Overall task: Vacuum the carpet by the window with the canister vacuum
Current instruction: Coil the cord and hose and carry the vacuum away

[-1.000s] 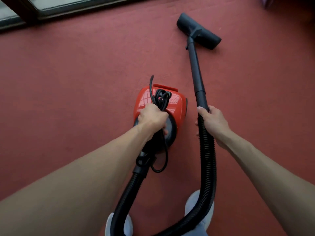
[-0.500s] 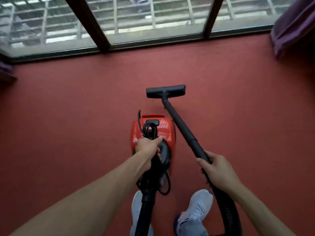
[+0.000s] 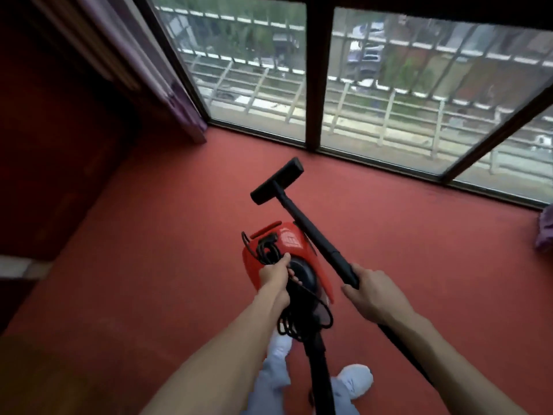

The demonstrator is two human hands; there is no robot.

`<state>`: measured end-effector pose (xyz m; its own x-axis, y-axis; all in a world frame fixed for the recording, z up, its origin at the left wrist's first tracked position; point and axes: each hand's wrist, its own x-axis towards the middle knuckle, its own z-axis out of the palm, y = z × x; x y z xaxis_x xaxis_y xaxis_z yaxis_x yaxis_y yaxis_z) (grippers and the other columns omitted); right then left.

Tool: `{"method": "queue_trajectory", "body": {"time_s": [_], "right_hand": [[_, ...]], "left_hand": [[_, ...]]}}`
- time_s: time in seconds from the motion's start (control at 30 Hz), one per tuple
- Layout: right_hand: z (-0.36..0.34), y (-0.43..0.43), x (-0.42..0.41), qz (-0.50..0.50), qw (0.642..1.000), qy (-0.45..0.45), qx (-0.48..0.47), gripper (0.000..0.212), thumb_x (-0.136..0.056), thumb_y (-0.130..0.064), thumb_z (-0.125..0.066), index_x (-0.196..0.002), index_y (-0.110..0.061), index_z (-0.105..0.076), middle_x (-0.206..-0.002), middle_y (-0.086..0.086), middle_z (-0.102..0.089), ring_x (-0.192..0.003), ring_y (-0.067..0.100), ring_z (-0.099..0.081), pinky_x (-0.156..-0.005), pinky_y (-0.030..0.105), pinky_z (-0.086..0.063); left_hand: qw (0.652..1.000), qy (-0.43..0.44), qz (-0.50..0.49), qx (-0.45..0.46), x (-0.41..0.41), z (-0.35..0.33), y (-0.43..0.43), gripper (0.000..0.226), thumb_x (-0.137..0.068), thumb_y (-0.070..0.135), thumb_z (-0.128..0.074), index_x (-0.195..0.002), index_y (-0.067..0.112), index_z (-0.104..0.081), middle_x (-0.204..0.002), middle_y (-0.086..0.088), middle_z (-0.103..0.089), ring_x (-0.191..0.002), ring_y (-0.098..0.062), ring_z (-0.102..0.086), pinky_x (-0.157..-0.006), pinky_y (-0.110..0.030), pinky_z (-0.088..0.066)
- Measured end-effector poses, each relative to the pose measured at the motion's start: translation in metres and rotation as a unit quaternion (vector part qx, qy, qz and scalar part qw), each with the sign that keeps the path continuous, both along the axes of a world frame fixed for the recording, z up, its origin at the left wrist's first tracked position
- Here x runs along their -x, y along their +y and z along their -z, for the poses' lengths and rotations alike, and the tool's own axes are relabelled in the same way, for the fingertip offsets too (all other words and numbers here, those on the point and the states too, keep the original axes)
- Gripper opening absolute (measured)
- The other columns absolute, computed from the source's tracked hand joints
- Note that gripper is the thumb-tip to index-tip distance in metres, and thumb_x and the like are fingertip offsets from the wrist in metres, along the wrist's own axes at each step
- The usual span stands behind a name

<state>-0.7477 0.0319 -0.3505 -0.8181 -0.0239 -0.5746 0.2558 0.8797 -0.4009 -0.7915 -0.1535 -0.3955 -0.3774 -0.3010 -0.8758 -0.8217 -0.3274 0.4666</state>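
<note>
A red canister vacuum (image 3: 290,244) hangs in front of me over the red carpet (image 3: 167,235). My left hand (image 3: 275,275) grips its top handle together with the coiled black power cord (image 3: 299,313). My right hand (image 3: 374,295) grips the black wand (image 3: 314,232) near where the ribbed hose (image 3: 404,351) joins it. The black floor nozzle (image 3: 276,181) sits at the wand's far end, angled up-right, close to the carpet below the window (image 3: 389,85). The hose runs back past my legs and out of view.
The window has dark frames and stands along the far edge of the carpet. A purple curtain (image 3: 167,85) hangs at the left end, and another piece of purple fabric (image 3: 546,232) at the right edge. A dark red wall (image 3: 54,130) closes the left side. My shoes (image 3: 356,378) are below.
The view has lifted and swung left, bringing much more of the window and the left curtain into sight. Vacuum and nozzle have turned with me. Both hands keep the same holds.
</note>
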Motion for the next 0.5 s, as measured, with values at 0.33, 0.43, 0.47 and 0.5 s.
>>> {"method": "queue_trajectory", "body": {"time_s": [0.33, 0.43, 0.47, 0.5], "right_hand": [[-0.097, -0.120, 0.048, -0.256, 0.961, 0.045, -0.098, 0.028, -0.091, -0.032, -0.050, -0.109, -0.011, -0.054, -0.103, 0.014, -0.065, -0.093, 0.036, -0.063, -0.065, 0.034, -0.040], [-0.115, -0.157, 0.067, -0.296, 0.948, 0.041, -0.111, 0.030, -0.088, -0.031, -0.053, -0.111, -0.013, -0.059, -0.104, 0.014, -0.067, -0.095, 0.036, -0.065, -0.066, 0.033, -0.042], [-0.119, -0.168, 0.074, -0.311, 0.942, 0.044, -0.114, 0.031, -0.087, -0.031, -0.053, -0.111, -0.014, -0.060, -0.104, 0.014, -0.067, -0.096, 0.035, -0.065, -0.067, 0.033, -0.044], [-0.123, -0.180, 0.081, -0.330, 0.935, 0.047, -0.118, 0.031, -0.087, -0.031, -0.054, -0.112, -0.014, -0.061, -0.105, 0.013, -0.067, -0.097, 0.035, -0.065, -0.068, 0.034, -0.046]], "left_hand": [[0.977, -0.012, -0.202, -0.071, -0.003, -0.067, -0.115, 0.032, -0.093, 0.019, -0.065, -0.067, 0.005, -0.053, -0.057, -0.008, -0.050, -0.050, -0.024, -0.050, -0.055, -0.032, -0.049], [0.967, -0.016, -0.235, -0.092, -0.009, -0.068, -0.150, 0.031, -0.094, 0.019, -0.066, -0.068, 0.006, -0.053, -0.057, -0.008, -0.050, -0.049, -0.022, -0.049, -0.052, -0.030, -0.047], [0.965, -0.013, -0.243, -0.101, -0.007, -0.073, -0.162, 0.031, -0.094, 0.018, -0.065, -0.069, 0.006, -0.053, -0.057, -0.008, -0.049, -0.050, -0.023, -0.049, -0.052, -0.031, -0.047], [0.960, -0.009, -0.257, -0.109, -0.004, -0.076, -0.173, 0.031, -0.095, 0.018, -0.064, -0.068, 0.006, -0.052, -0.058, -0.008, -0.048, -0.050, -0.023, -0.049, -0.051, -0.032, -0.047]]}}
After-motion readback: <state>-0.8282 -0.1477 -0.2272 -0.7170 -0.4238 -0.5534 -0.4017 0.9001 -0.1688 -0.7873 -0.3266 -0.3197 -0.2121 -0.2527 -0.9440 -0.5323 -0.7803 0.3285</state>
